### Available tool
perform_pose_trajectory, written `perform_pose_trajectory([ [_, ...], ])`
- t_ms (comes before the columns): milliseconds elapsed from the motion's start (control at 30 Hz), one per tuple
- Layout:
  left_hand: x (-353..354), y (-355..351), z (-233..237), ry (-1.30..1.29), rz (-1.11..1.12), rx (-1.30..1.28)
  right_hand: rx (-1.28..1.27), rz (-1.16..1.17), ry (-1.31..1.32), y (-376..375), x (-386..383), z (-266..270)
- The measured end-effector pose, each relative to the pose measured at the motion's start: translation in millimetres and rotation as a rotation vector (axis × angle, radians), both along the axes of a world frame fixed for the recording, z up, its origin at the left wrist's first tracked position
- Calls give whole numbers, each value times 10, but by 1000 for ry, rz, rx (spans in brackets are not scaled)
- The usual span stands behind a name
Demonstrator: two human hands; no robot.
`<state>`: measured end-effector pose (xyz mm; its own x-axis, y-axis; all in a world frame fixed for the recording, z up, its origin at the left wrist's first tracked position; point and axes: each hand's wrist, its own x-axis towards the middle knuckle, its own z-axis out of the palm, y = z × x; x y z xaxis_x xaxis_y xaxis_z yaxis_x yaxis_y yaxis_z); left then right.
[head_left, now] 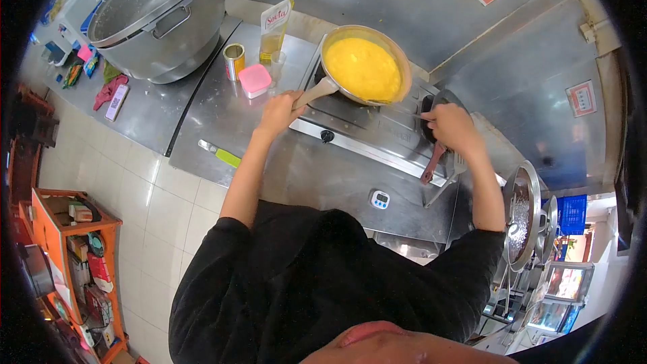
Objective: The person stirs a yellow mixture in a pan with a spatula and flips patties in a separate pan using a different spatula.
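Observation:
My left hand (280,114) is closed round the beige handle of a frying pan (405,71), at the left of the stove (350,111). Yellow egg mixture (362,69) covers the pan's inside, with paler lumps near its middle. To the right, my right hand (453,126) is closed on a thin utensil (409,114) that points toward the pan; its kind is hard to make out. Behind that hand sits a dark pan (448,98), its brown handle (435,163) sticking out toward me. A slotted metal turner (446,182) lies below the hand, across the stove's front edge.
Left of the stove stand an oil pouch (273,34), a tin can (234,61), a clear cup (277,66) and a pink-lidded tub (255,81). A green-handled knife (220,153), a timer (380,199), a phone (116,102) and a big pot (168,37) are on the counter.

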<state>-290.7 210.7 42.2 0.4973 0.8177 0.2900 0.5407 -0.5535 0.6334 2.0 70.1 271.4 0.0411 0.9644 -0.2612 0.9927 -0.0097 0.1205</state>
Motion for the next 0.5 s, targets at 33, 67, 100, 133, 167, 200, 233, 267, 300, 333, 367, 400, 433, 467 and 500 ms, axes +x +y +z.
perform_pose_trajectory([
  [33,0,6,-2,-4,0,-11,57,-73,-48,44,-160,-134],
  [67,3,13,-3,-9,2,-22,115,-144,-97,78,-223,-269],
  [100,7,16,2,-9,0,-20,213,-152,-61,161,-125,-491],
  [133,8,10,8,-12,-2,-14,311,-155,-24,300,-2,-737],
  [167,2,-3,10,-15,-1,-10,309,-150,-25,439,74,-882],
  [200,-5,-13,9,-13,5,-11,368,-183,4,586,134,-1006],
  [233,-6,-8,18,-3,-1,-16,429,-218,34,730,180,-1115],
  [267,-6,-3,28,5,-9,-21,432,-217,37,868,212,-1217],
  [300,-11,-4,36,7,-9,-18,467,-198,34,998,229,-1311],
  [333,-8,-10,42,8,-6,-29,502,-181,30,1084,228,-1384],
  [367,1,-14,47,9,-2,-41,504,-182,29,1142,224,-1469],
  [400,8,-9,24,8,-4,-40,516,-85,23,1174,163,-1515],
  [433,8,-3,-1,-10,-3,-19,526,11,19,1187,115,-1555],
  [467,7,2,-30,-27,-1,1,524,10,19,1168,87,-1586],
  [500,9,-5,-28,-27,0,-2,450,23,21,1092,0,-1534],
])
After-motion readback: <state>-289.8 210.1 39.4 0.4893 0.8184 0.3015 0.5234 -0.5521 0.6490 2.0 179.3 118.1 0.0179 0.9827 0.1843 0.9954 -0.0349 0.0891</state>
